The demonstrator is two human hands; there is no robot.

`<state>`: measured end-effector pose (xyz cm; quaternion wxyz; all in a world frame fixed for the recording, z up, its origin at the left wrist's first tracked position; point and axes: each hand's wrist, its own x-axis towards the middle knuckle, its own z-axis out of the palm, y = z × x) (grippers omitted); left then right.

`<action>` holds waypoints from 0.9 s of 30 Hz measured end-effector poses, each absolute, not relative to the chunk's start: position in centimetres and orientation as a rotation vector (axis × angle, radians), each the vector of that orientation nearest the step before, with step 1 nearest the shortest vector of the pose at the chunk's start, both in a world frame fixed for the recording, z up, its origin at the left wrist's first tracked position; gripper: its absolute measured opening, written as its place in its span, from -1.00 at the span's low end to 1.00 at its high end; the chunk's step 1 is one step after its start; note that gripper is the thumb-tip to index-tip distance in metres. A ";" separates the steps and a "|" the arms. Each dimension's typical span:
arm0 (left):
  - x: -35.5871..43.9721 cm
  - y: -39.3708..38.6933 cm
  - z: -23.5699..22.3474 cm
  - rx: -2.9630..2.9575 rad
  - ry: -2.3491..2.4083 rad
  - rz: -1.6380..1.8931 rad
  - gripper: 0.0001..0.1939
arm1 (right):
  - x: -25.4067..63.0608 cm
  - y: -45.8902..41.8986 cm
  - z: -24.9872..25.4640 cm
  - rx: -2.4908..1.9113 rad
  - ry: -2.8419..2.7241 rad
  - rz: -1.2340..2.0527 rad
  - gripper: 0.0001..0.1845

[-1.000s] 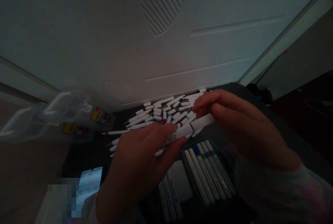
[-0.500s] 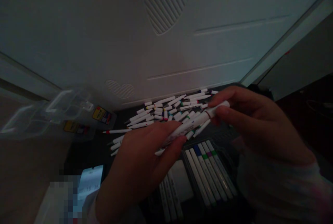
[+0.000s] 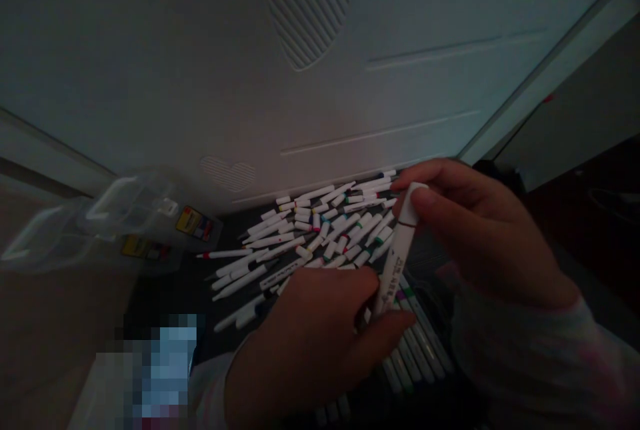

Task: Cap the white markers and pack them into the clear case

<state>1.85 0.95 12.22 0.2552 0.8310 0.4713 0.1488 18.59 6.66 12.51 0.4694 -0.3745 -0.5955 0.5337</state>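
Currently, both hands [image 3: 315, 337] [image 3: 485, 230] closed on white marker [image 3: 400, 250], left low, right at top.

Marker [image 3: 399, 250] now steeper, left hand [image 3: 317, 340] lower

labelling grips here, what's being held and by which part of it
A white marker: the right hand pinches its capped upper end, the left hand its lower part.

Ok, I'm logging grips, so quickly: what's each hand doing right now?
Left hand: closed, holding the lower part of a white marker.
Right hand: closed, pinching the same marker by its cap.
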 end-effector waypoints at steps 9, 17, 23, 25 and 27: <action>2.0 1.3 12.4 1.991 1.209 0.324 -0.63 | 18.5 6.8 12.4 -0.931 -1.630 1.284 -0.78; 1.9 1.1 12.6 1.919 1.161 0.316 -0.59 | 18.6 6.8 12.5 -0.913 -1.598 1.295 -0.81; 2.0 1.1 12.6 1.957 1.141 0.488 -0.64 | 18.4 6.7 12.4 -0.898 -1.613 1.308 -0.81; 1.9 1.2 12.5 1.975 1.164 0.536 -0.65 | 18.2 6.7 12.4 -0.889 -1.622 1.305 -0.82; 1.8 1.2 12.5 1.940 1.186 0.567 -0.66 | 18.0 6.6 12.3 -0.885 -1.606 1.303 -0.83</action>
